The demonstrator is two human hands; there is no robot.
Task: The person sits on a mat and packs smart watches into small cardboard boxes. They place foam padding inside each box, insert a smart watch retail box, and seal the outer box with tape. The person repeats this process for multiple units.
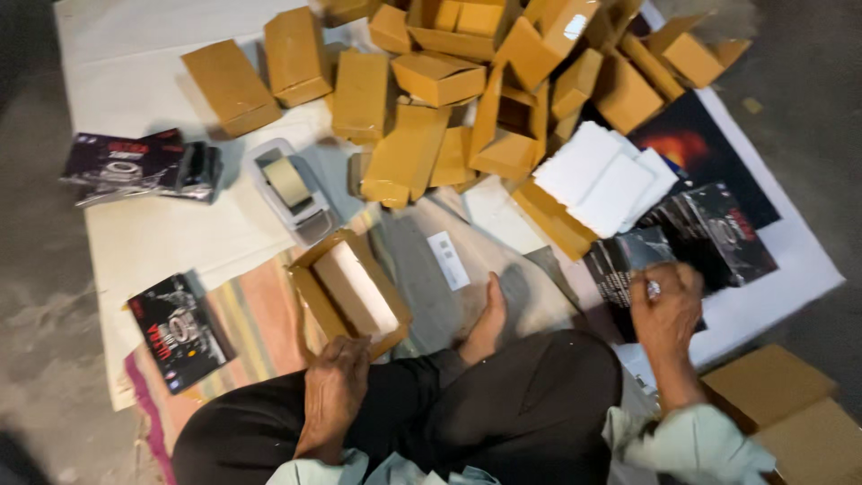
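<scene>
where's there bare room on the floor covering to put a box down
Bare white sheet lies between the dark packet and the tape dispenser. Another free strip sits right of the open box by the left hand. The brown box pile is crowded.

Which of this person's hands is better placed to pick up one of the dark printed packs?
Right, I'd say. The right hand already rests on the dark printed packs, while the left hand sits at the open cardboard box, well away from that stack.
</scene>
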